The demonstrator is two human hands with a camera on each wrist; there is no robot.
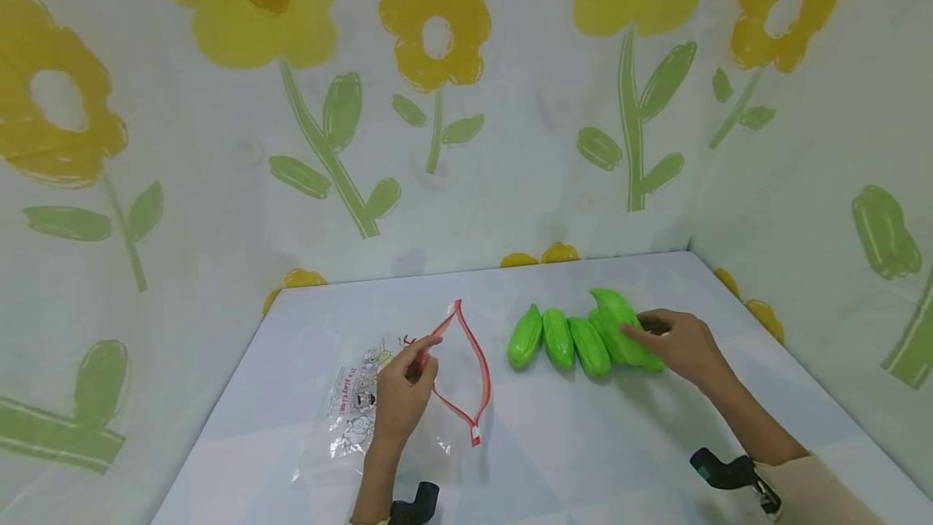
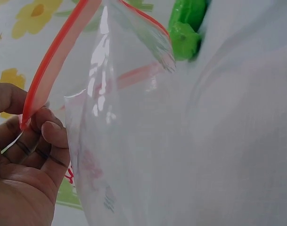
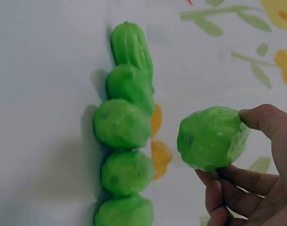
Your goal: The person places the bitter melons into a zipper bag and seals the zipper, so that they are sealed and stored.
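Note:
My left hand (image 1: 403, 395) pinches the red zip edge of a clear plastic zip bag (image 1: 331, 440) printed with small cartoon drawings. The bag's mouth gapes, its red rim (image 1: 485, 383) spread toward the right, and the left wrist view shows the rim (image 2: 44, 70) between thumb and fingers. In my right hand (image 1: 688, 351) is a shiny green cucumber-like toy vegetable (image 1: 611, 313), gripped between thumb and fingers. The right wrist view shows its blunt end (image 3: 207, 139) facing the camera, raised beside a row of similar green toy vegetables (image 3: 122, 125).
Those green toy vegetables (image 1: 558, 340) lie side by side on the pale table (image 1: 554, 444), right of the bag's mouth. A white wall (image 1: 481, 217) with yellow flowers stands behind the table and along both sides. Dark devices (image 1: 717, 470) are strapped on the wrists.

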